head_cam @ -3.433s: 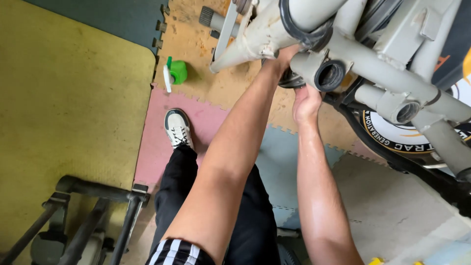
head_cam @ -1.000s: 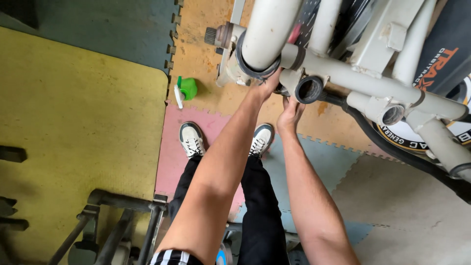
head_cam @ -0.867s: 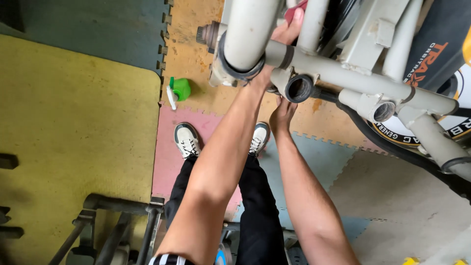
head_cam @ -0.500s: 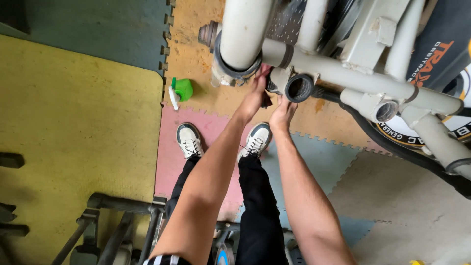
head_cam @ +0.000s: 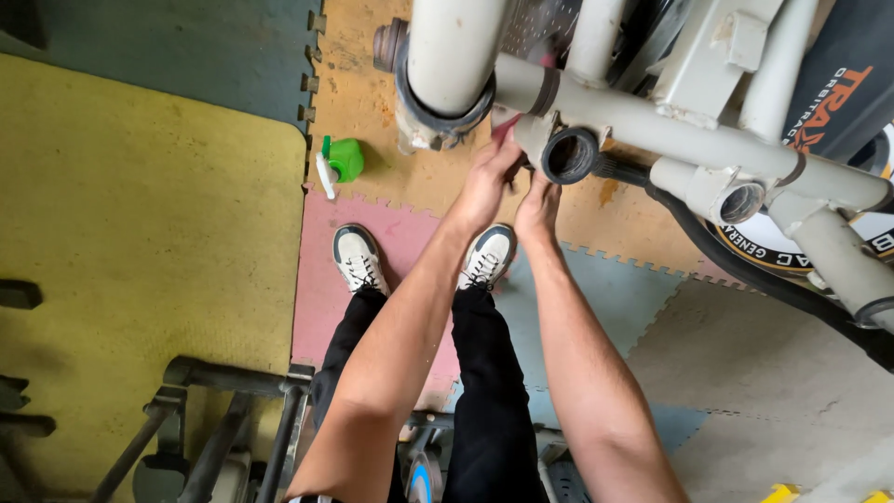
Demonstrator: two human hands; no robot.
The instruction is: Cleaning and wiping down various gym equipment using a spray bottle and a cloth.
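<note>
Compared with the frame half a second back, both hands are seen lowered a little along the grey machine frame (head_cam: pixel 652 130), and the view is tilted only slightly. The left hand (head_cam: pixel 486 182) is pressed against the joint where the thick upright tube (head_cam: pixel 453 47) meets the cross tube, a small pink piece (head_cam: pixel 507 129) being pinched at its fingertips, at about 1 o'clock from the knuckles. The right hand (head_cam: pixel 540 200) is set just below the open tube end (head_cam: pixel 570 155), which lies at 12 o'clock from it; its fingers are curled under the tube, and whether they are clamped on anything cannot be told. The cross tube's long axis is run from 10 o'clock to 4 o'clock. The open end is nearer to the right hand than to the left. A green spray bottle (head_cam: pixel 340 163) is lying on the foam floor mats (head_cam: pixel 372 56), well apart at 9 o'clock from the hands.
</note>
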